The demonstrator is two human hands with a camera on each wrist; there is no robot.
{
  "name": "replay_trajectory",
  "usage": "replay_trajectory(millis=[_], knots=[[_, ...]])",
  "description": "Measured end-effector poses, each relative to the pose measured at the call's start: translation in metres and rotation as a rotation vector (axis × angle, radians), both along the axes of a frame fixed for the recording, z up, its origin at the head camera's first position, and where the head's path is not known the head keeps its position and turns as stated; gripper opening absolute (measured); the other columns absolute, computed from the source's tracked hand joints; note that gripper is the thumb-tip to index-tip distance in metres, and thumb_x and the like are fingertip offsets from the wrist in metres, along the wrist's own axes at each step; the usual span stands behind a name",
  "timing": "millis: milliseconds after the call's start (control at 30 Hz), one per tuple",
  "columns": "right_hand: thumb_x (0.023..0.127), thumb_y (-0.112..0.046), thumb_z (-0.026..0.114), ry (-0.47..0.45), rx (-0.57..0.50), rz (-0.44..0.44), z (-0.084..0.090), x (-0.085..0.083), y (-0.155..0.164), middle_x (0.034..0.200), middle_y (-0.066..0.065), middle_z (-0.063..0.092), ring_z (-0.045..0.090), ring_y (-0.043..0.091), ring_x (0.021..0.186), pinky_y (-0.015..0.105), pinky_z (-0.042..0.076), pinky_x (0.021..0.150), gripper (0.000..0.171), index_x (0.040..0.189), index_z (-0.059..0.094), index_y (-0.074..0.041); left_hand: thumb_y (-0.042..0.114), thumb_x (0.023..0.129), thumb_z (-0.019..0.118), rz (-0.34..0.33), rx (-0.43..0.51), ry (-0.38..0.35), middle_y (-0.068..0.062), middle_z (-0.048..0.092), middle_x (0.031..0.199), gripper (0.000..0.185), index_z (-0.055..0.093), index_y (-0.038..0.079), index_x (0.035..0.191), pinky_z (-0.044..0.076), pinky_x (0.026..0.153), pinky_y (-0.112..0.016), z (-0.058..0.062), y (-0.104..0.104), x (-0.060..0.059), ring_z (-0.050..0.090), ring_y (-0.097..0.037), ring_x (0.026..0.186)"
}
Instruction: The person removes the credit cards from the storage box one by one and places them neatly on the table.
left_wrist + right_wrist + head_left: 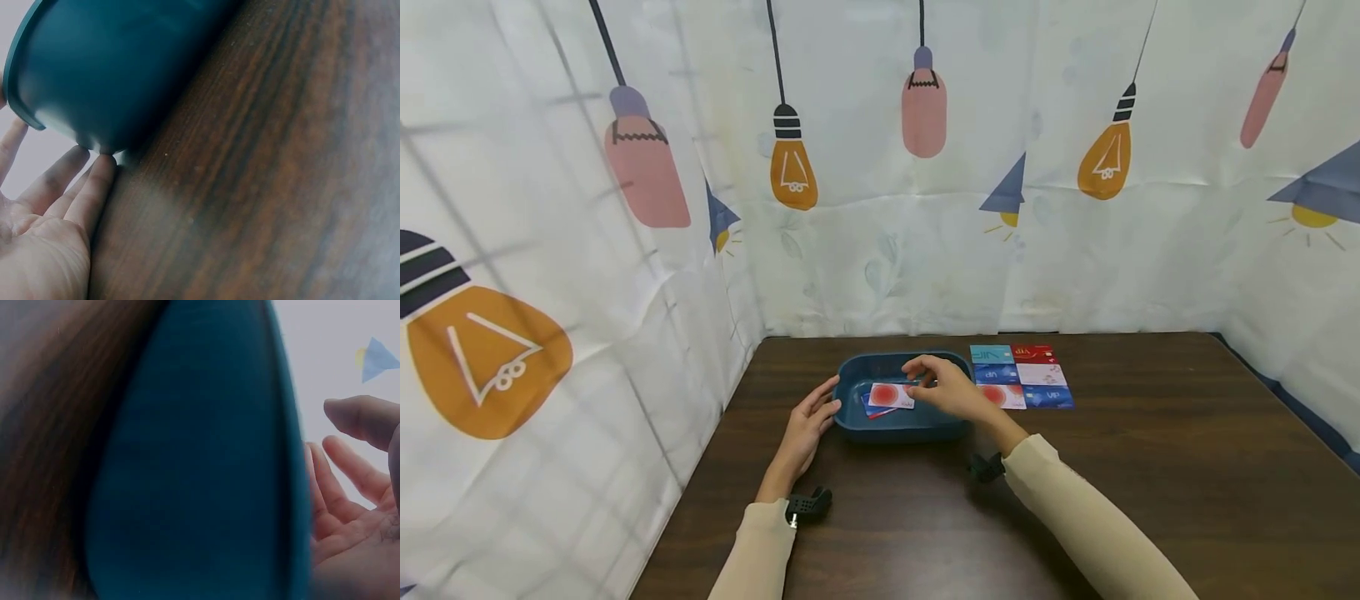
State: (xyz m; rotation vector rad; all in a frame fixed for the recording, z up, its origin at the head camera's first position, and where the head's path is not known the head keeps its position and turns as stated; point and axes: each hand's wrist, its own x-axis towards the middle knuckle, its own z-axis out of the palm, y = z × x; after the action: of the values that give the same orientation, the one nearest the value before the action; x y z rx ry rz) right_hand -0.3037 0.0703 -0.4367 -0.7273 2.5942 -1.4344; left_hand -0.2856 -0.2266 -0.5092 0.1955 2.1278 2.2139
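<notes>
Left grip point(806, 425) at the left end of the blue tray point(887, 435), fingers fairly straight and spread, not clamped; the left wrist view has fingertips point(105, 164) touching the tray's outer wall low down, near the tabletop point(887, 525). Right grip point(951, 390) over the right part of the tray, fingers bent, thumb and fingertips apart, nothing seen between them; the right wrist view agrees, with the tray wall large and blurry in front, part of the hand beyond its rim. Tray sits on the dark wood-grain tabletop toward the back edge. Inside, left of the right grip: white card with red disc point(891, 395) on top, blue card point(872, 410) partly under it, a strip of red showing at the bottom. Thumb is right by the white card's right end; can't tell if it touches. Just right of the tray, six cards laid flat in two columns of three: teal card point(992, 354) and red card point(1033, 354) at the back, blue and pale ones in the middle, another red-disc card and a blue one in front. Cream sleeves point(1093, 517), black wristband point(809, 504) on the left wrist, another on the right. White curtain point(865, 275) with lamp and bulb prints behind and at the sides.
</notes>
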Motion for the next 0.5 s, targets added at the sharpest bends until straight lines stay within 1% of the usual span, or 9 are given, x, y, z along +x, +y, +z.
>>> replay_trajectory(millis=[133,267,367,500], knots=[[0.097,-0.016,0.072,0.015,0.075,-0.046,-0.006,-0.010,-0.010,0.125,0.013,0.065,0.060,0.020,0.099,0.033,0.056,0.082,0.042,0.136,0.062,-0.006,0.019,0.106,0.057,0.006,-0.007,-0.005,-0.012,0.046,0.158,0.047,0.050,0.021,0.152,0.041,0.116,-0.045,0.001,0.000,0.000,0.046,-0.029,0.145],[0.096,-0.014,0.072,0.012,0.110,-0.073,-0.011,-0.019,-0.018,0.125,0.011,0.066,0.063,0.020,0.099,0.037,0.057,0.084,0.041,0.135,0.063,-0.006,0.017,0.105,0.057,0.003,0.020,0.001,-0.015,0.046,0.157,0.048,0.050,0.019,0.152,0.048,0.111,-0.036,0.001,0.000,0.000,0.046,-0.030,0.143],[0.095,-0.012,0.073,-0.001,0.129,-0.085,-0.016,-0.024,-0.022,0.124,0.011,0.066,0.064,0.021,0.099,0.039,0.058,0.085,0.040,0.133,0.064,-0.005,0.017,0.105,0.058,-0.002,0.034,0.001,-0.015,0.046,0.157,0.049,0.050,0.018,0.153,0.050,0.106,-0.030,0.000,0.000,-0.001,0.046,-0.030,0.143],[0.093,-0.012,0.076,-0.013,0.172,-0.101,-0.023,-0.029,-0.024,0.122,0.012,0.066,0.065,0.022,0.099,0.041,0.058,0.090,0.040,0.131,0.066,-0.005,0.018,0.105,0.058,-0.006,0.027,0.001,-0.015,0.045,0.158,0.049,0.049,0.019,0.153,0.050,0.107,-0.030,0.000,0.000,0.000,0.045,-0.029,0.143]])
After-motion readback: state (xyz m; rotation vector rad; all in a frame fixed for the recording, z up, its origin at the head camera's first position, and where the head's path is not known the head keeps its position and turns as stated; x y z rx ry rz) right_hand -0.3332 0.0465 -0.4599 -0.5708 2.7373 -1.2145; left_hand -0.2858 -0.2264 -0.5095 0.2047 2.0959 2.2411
